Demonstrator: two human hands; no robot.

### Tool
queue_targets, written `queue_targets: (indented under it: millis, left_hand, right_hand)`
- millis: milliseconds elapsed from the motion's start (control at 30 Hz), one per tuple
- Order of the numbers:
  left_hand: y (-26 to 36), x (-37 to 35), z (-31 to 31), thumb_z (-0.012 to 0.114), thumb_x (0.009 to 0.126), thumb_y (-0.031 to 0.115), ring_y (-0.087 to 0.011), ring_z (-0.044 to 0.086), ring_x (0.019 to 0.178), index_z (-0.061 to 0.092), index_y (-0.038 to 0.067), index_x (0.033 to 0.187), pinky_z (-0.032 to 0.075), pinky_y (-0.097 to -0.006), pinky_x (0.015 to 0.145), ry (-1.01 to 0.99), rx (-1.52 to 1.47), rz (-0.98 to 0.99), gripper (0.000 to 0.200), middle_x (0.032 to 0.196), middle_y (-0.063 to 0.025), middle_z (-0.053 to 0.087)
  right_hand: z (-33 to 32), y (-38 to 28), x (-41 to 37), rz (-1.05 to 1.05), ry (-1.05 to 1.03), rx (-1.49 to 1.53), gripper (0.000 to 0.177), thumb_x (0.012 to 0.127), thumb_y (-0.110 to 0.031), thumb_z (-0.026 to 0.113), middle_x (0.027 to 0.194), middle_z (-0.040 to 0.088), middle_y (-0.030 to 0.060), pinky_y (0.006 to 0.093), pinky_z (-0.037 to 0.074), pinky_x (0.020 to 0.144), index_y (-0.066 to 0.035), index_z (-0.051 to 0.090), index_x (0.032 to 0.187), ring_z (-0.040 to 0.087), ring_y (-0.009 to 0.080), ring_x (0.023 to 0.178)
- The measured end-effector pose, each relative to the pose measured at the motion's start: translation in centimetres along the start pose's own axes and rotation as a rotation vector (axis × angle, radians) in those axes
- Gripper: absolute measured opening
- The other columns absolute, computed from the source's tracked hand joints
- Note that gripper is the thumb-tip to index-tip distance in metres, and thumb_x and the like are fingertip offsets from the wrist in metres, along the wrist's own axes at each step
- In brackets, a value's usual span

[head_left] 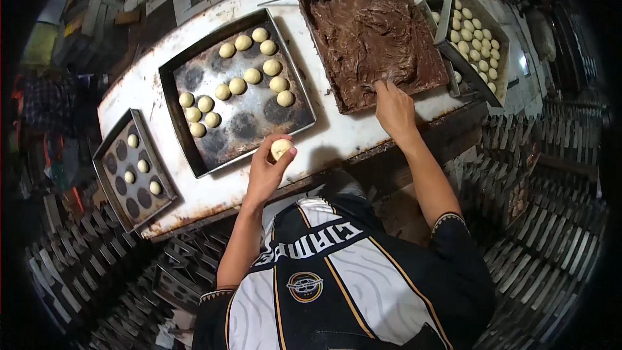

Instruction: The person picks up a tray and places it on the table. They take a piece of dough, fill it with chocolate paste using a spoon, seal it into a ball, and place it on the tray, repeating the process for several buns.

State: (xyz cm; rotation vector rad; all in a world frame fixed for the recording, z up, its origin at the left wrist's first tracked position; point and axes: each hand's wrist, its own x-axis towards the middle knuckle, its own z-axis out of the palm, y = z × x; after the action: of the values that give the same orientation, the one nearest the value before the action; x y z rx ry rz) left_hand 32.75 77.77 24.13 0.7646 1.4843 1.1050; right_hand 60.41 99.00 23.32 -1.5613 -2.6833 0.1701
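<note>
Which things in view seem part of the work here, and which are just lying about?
Part of it, apparently:
dough piece in the left hand
brown paste, right hand at it
large tray of dough balls

Probably lying about:
brown block, upper left
stacked slats, lower right

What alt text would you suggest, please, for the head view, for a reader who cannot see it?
A person's left hand holds a pale ball while the right hand reaches to a tray of thick brown paste. More pale balls sit in other metal trays on a white table.
</note>
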Motion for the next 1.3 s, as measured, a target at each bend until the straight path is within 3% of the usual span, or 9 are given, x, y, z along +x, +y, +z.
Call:
queue_targets:
  millis: [233,500,700,833,933,1000,1033,1067,1300]
  left_hand:
    - [-1.2,1.2,0.8,0.071,0.104,0.019,-0.0107,0.066,0.095,0.066,0.002,0.127,0.055,-0.0267,0.084,0.097,-0.112,-0.038,0.029,0.102,-0.0034,0.071]
    - [-0.5,1.9,0.5,0.067,0.107,0.020,-0.0093,0.065,0.092,0.069,0.003,0.122,0.053,-0.0262,0.082,0.247,-0.111,0.060,0.022,0.100,-0.0024,0.072]
    - [-0.2,1.6,1.5,0.070,0.103,0.019,-0.0085,0.063,0.085,0.070,0.004,0.122,0.051,-0.0254,0.076,0.229,0.002,0.098,0.024,0.095,-0.0026,0.071]
    - [1.1,2.3,4.4,0.072,0.102,0.018,-0.0130,0.070,0.091,0.068,0.004,0.124,0.057,-0.0270,0.083,0.103,0.027,0.067,0.027,0.101,-0.0055,0.072]
    - [1.1,4.0,9.6,0.078,0.097,0.013,-0.0165,0.074,0.086,0.064,0.002,0.125,0.062,-0.0289,0.075,0.004,-0.080,0.079,0.033,0.099,-0.0092,0.073]
    - [0.1,4.8,13.8,0.076,0.098,0.014,-0.0159,0.075,0.086,0.070,-0.002,0.114,0.059,-0.0272,0.075,-0.062,-0.267,0.047,0.023,0.094,-0.0101,0.076]
    - [0.7,4.2,15.9,0.072,0.100,0.014,-0.0148,0.074,0.085,0.072,-0.003,0.113,0.057,-0.0272,0.074,0.027,-0.113,0.156,0.022,0.093,-0.0102,0.076]
    - [1.5,3.5,17.3,0.069,0.102,0.014,-0.0138,0.073,0.084,0.073,-0.004,0.112,0.055,-0.0272,0.074,0.111,0.043,0.261,0.021,0.092,-0.0102,0.076]
    - [7.3,2.7,15.8,0.056,0.112,0.036,-0.0135,0.068,0.080,0.070,-0.005,0.108,0.054,-0.0294,0.071,0.200,-0.657,0.181,0.043,0.098,-0.0113,0.075]
  right_hand:
    - [2.9,2.9,0.7,-0.275,-0.103,0.083,0.026,0.092,-0.005,0.055,0.100,0.067,0.0193,0.0517,0.058,0.084,-0.004,0.073,0.111,0.071,0.0405,0.097]
    - [3.6,3.5,7.0,-0.199,-0.651,0.252,0.028,0.090,-0.004,0.060,0.112,0.074,0.0282,0.0515,0.057,0.093,-0.002,0.078,0.112,0.070,0.0467,0.108]
    - [6.4,7.5,10.7,-0.338,-0.801,0.587,0.023,0.096,-0.011,0.069,0.095,0.080,0.0117,0.0384,0.058,0.075,-0.002,0.079,0.114,0.073,0.0208,0.085]
    - [1.4,6.7,7.0,0.232,-0.918,0.928,0.024,0.100,-0.016,0.067,0.081,0.063,-0.0062,0.0218,0.036,0.048,-0.009,0.078,0.121,0.044,0.0030,0.061]
    - [-0.9,3.2,1.9,0.139,-0.511,1.094,0.023,0.103,-0.015,0.066,0.089,0.068,-0.0047,0.0240,0.047,0.061,-0.007,0.077,0.121,0.056,0.0034,0.076]
    - [-1.1,-1.7,-1.1,-0.113,0.081,1.099,0.022,0.103,-0.011,0.064,0.099,0.078,0.0022,0.0272,0.055,0.072,-0.003,0.077,0.118,0.067,0.0089,0.083]
    - [-3.6,-4.9,-2.4,0.056,0.160,1.015,0.022,0.101,-0.007,0.063,0.109,0.079,0.0083,0.0295,0.057,0.084,-0.003,0.076,0.119,0.073,0.0161,0.095]
    - [-3.5,-5.7,-2.1,-0.172,0.468,0.819,0.024,0.101,-0.004,0.061,0.102,0.078,0.0118,0.0331,0.057,0.081,-0.005,0.076,0.120,0.074,0.0257,0.091]
    - [-9.5,-3.6,-2.8,-0.376,0.645,0.427,0.043,0.086,0.004,0.064,0.072,0.049,0.0063,0.0407,0.049,0.061,-0.014,0.078,0.122,0.057,0.0266,0.066]
